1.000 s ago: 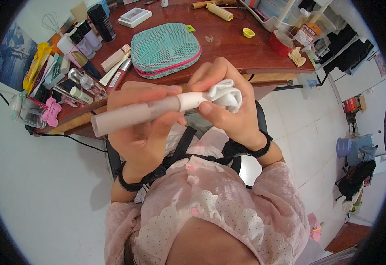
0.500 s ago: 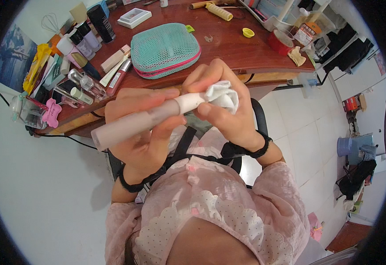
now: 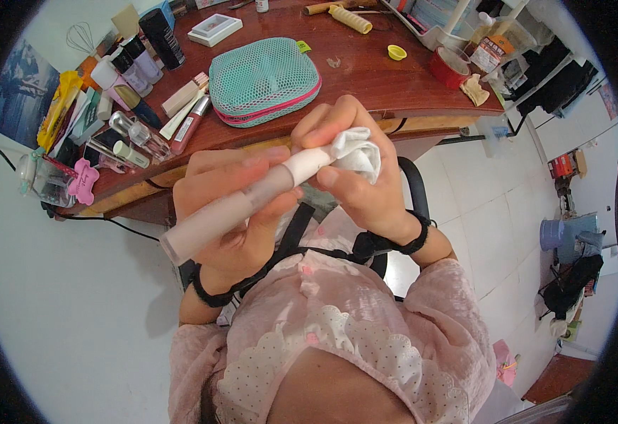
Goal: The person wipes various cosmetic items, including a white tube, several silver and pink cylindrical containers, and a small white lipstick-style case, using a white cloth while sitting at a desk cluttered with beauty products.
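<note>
Below wooden desk (image 3: 365,78), both hands wipe pale tube (image 3: 242,201) with white cloth (image 3: 357,152).

Bottles (image 3: 129,106) and tubes (image 3: 185,113) crowd the tabletop's (image 3: 365,63) left end, and a mesh pouch (image 3: 263,81) blocks its near middle. Open wood runs right of the pouch, up to a red tape roll (image 3: 447,67) and small yellow cap (image 3: 396,51).

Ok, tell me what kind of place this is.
Probably a home dressing or vanity desk: a wooden desk crowded with cosmetic bottles, a teal mesh pouch, and a white tiled floor.
</note>
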Available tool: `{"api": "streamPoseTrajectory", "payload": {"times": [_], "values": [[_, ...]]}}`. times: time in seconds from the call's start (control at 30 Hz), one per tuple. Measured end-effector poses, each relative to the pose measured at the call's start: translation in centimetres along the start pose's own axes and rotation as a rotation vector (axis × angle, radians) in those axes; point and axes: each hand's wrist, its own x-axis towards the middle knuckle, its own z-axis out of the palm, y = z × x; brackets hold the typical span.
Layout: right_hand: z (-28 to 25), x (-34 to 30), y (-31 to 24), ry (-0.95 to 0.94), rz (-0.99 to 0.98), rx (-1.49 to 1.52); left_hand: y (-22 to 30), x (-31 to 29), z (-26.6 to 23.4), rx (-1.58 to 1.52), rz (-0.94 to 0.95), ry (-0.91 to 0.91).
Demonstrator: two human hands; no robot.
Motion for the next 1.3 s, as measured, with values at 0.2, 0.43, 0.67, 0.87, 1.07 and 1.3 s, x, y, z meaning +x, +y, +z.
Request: {"api": "streamPoseTrajectory", "payload": {"times": [0.2, 0.43, 0.67, 0.87, 1.07, 1.3], "values": [[0.0, 0.0, -0.3, -0.007, 0.001, 0.015, -0.2, 0.0, 0.0, -0.021, 0.034, -0.015], [-0.1, 0.2, 0.2, -0.015, -0.005, 0.05, -0.3, -0.1, 0.2, -0.091, -0.018, -0.018], [0.3, 0.1, -0.1, -0.009, 0.075, 0.151, -0.7, -0.3, 0.1, -0.202, 0.022, -0.034], [0.8, 0.0, -1.1, 0.022, 0.166, 0.214, -0.1, -0.1, -0.2, -0.035, 0.062, -0.108], [-0.1, -0.1, -0.9, -0.077, 0.184, 0.319, -0.6, -0.5, 0.0, 0.017, 0.142, -0.115], [0.2, -0.3, -1.4, -0.022, 0.205, 0.205, -0.7, -1.4, 0.2, 0.164, 0.204, -0.137]]}}
